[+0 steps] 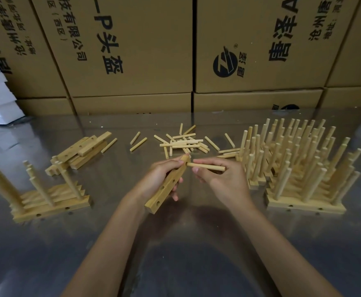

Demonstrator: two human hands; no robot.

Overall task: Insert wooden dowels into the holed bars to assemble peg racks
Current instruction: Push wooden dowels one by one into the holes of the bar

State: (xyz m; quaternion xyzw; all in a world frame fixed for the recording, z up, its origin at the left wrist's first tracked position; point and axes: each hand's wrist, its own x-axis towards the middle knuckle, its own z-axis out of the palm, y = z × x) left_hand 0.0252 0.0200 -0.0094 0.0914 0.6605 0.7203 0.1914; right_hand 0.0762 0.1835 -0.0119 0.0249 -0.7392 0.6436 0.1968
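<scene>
The left hand (161,177) has its grip clamped on a pale wooden bar with drilled holes (167,185), held above the steel tabletop (115,243). The right hand (218,179) pinches a light round wooden dowel (207,167), its tip at the bar's far hole, beside the left grip. If the dowel meets the hole tilted, it will likely jam or skid off the bar's face.

Dowel (207,167) tip — hidden behind bar (166,185).
</scene>
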